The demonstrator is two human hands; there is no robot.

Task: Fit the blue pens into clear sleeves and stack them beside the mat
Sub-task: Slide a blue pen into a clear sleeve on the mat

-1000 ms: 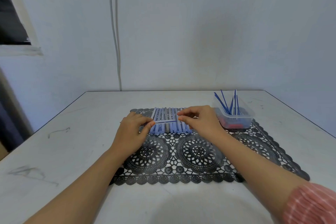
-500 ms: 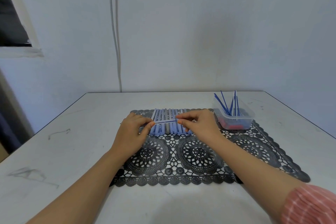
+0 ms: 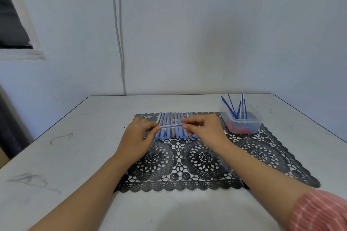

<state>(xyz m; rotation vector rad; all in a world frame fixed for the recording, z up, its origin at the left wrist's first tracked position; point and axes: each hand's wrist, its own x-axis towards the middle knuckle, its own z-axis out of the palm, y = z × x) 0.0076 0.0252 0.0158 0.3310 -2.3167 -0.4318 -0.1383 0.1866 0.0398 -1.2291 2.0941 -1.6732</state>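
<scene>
Left hand [image 3: 137, 137] and right hand [image 3: 204, 131]: I see each pinching one end of a clear sleeve [image 3: 171, 125], held level just above the row of sleeved pens [image 3: 165, 134]. The row lies on the far part of the black lace mat [image 3: 202, 157]. Loose blue pens [image 3: 232, 108] stand in a clear tub [image 3: 242, 122] at the mat's far right corner. Grey table [image 3: 84, 146] underneath.

Matt black lace-patterned mat [image 3: 262, 154], clear glossy plastic tub [image 3: 242, 124], smooth, scuffed, dull white table [image 3: 78, 155].
</scene>
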